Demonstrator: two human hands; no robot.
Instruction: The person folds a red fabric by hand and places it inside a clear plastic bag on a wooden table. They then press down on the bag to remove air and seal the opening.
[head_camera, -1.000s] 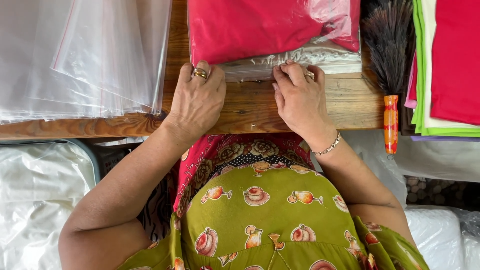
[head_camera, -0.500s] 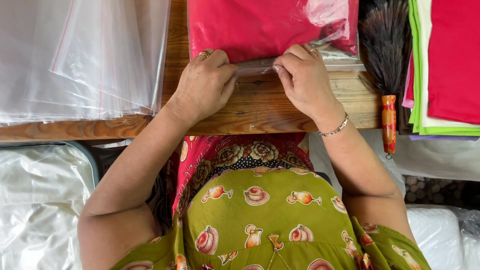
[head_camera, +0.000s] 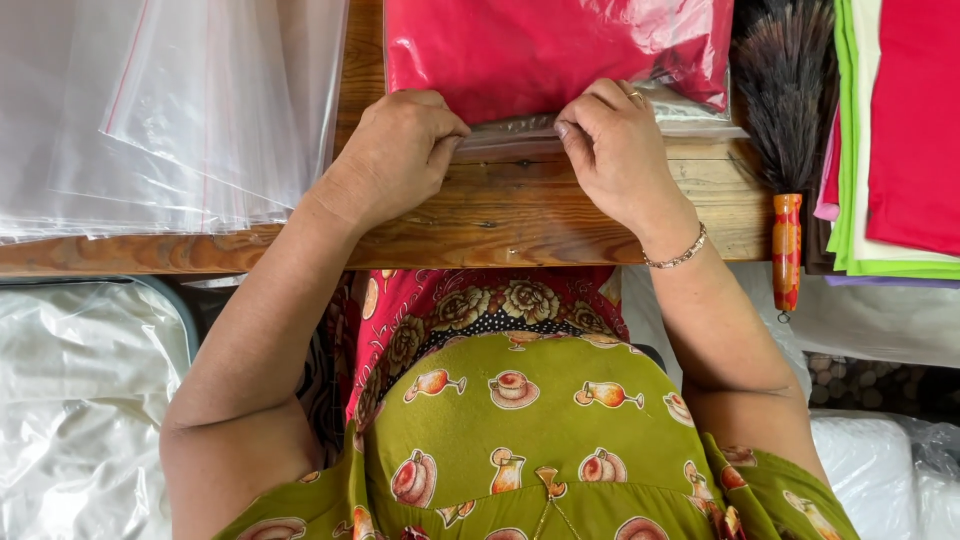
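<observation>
right now, from the head view, i see my left hand (head_camera: 400, 150) curled shut, its fingertips pinching the near edge of the clear plastic bag (head_camera: 600, 120) that holds a folded red cloth (head_camera: 540, 50). my right hand (head_camera: 615, 150) is closed the same way, thumb and fingers nipped on that same edge a little further along, with a bracelet (head_camera: 675, 255) at the wrist. the bag lies flat on the wooden table (head_camera: 480, 220), just beyond both hands, its open mouth facing me and the strip of it running between my two grips. i judge the step in hand to be the closing of the bag's mouth: both hands press on the flap. the next move, as i read it, calls for even pressure along the whole strip, so that no part gapes. to my left a stack of empty clear bags (head_camera: 170, 110) rests on the table, well apart from the hands; to my right a feather duster (head_camera: 785, 150) with an orange handle lies beside the bag, and past it a pile of folded cloths (head_camera: 900, 140) in green, white and red.
</observation>
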